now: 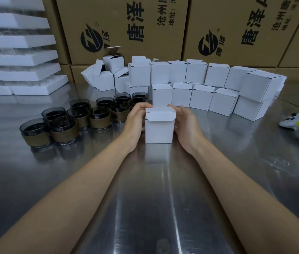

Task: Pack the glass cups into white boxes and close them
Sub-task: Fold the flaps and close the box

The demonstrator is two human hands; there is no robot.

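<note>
On the reflective steel table (163, 198), the left hand (136, 121) and right hand (186, 123) grip a small white cardboard box (159, 132); behind the box stand large brown printed cartons (119, 19).

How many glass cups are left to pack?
11: two glass cups nearest, four mid-row, five at the back by the stacked boxes, all left of the white box. The left hand may hide more.
</note>
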